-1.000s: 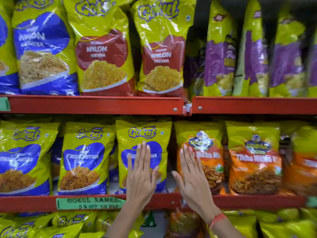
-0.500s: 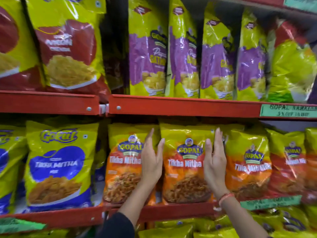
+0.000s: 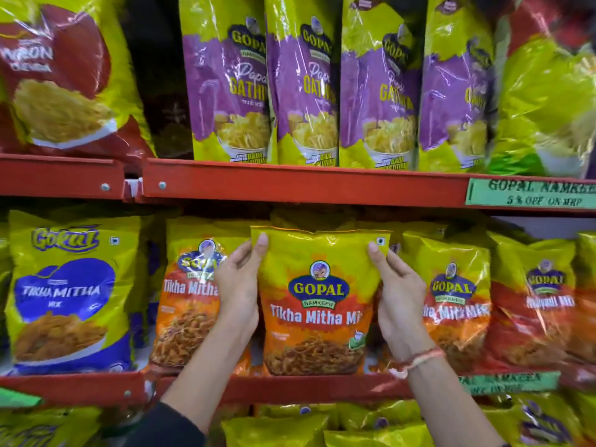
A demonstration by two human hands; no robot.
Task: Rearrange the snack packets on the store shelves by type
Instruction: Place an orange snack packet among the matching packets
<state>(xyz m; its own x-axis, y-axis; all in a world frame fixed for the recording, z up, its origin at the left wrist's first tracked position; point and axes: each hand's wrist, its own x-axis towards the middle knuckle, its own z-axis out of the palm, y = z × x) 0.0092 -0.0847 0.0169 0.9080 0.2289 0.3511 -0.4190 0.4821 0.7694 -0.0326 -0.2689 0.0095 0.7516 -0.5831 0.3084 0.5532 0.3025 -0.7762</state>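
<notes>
Head view. Two bare hands up at the middle red shelf (image 3: 306, 387), both on one Gopal Tikha Mitha Mix packet (image 3: 317, 301). Yellow on top, orange below, upright, bottom edge down by the shelf's front lip.

Left hand (image 3: 237, 285) closed on the packet's left edge, thumb (image 3: 262, 245) pressed flat on the front near the top corner, other fingers curled and mostly hidden behind the edge. Right hand (image 3: 400, 295) closed on the packet's right edge the same way, thumb (image 3: 375, 253) on the front by the top right corner, fingers bent round the side. Packet squeezed between the two palms, its middle and its name bare and easy to read. Thread band (image 3: 419, 359) tied round the right wrist.

Just left of the held packet, another orange Tikha Mitha packet (image 3: 183, 311), partly covered by the left hand. Farther left, a Gokul packet with a blue patch (image 3: 67, 295). Just right of the held packet, one more orange Gopal packet (image 3: 458, 304), then a redder, blurry one (image 3: 535, 304).

Above the held packet, the upper red shelf (image 3: 290, 183) with a row of purple Gopal Gathiya packets (image 3: 303, 85). Green price tag (image 3: 532, 193) up and to the right, stuck on that shelf's front.
</notes>
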